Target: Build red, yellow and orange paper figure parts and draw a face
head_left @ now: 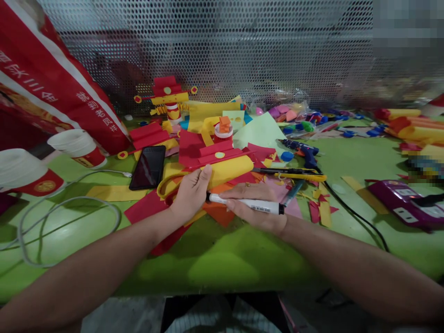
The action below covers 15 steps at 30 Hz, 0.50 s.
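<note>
My left hand [190,192] is closed on a rolled yellow paper hat [231,169] with a folded red top and a pale round spot on its front. My right hand [253,203] grips a white marker pen [262,205] with a black end; the pen's left, dark end sits beside my left fingers. Under both hands lie red, orange and pink paper sheets. Just behind stands a paper cup [224,134] with folded orange paper on it. Farther back, a finished-looking figure [170,99] wears a similar red and yellow hat.
A black phone [148,167] and a white cable [118,217] lie left, near stacked paper cups [79,147] and a red bag [65,78]. To the right are a blue glue gun [301,150], yellow-handled scissors [300,176], paper scraps and a purple power strip [407,203]. Perforated metal [225,51] stands behind.
</note>
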{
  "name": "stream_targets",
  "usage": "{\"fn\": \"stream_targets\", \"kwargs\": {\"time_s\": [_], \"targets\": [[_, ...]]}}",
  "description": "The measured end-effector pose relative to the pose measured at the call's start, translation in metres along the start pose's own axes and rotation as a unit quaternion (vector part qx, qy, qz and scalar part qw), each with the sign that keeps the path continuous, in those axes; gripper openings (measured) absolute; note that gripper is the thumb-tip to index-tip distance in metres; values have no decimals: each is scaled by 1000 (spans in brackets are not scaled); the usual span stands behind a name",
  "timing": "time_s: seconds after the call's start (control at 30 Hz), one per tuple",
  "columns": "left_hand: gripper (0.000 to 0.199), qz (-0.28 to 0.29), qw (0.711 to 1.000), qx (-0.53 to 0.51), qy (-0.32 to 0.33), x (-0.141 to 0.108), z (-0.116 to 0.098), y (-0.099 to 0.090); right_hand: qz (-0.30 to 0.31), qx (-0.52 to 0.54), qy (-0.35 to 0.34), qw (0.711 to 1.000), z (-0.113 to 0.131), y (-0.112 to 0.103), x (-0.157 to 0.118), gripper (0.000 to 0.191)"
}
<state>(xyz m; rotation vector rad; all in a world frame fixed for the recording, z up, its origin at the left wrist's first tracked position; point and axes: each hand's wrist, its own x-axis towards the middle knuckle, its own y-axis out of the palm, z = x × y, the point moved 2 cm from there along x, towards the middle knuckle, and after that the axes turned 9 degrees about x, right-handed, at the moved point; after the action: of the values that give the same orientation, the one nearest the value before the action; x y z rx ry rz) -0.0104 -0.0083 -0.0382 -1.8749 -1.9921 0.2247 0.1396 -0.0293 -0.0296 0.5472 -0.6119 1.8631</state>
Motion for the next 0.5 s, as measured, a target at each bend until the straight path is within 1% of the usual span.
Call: {"fn": "stream_targets", "kwargs": {"time_s": [0.1, 0.23, 0.3, 0.37, 0.4, 0.5], "targets": [[49, 0, 1000, -1, 0, 0, 1, 0, -8, 18, 32, 999, 0, 0, 0, 14], [48, -6, 1000, -7, -2, 2, -3, -1, -35, 72, 139, 987, -3, 2, -1, 15], [48, -10, 1000, -15, -3, 2, -5, -2, -49, 84, 168, 981, -4, 3, -2, 17], [47, -12, 1000, -14, -1, 3, -5, -2, -47, 70, 155, 984, -3, 3, -2, 17], [47, -13, 1000, -11, 0, 3, -5, -2, -40, 53, 128, 990, -2, 3, -2, 16], [47, -4, 1000, -10, -1, 3, -4, -2, 1, -9, 6, 1000, 2, 2, 0, 15]]}}
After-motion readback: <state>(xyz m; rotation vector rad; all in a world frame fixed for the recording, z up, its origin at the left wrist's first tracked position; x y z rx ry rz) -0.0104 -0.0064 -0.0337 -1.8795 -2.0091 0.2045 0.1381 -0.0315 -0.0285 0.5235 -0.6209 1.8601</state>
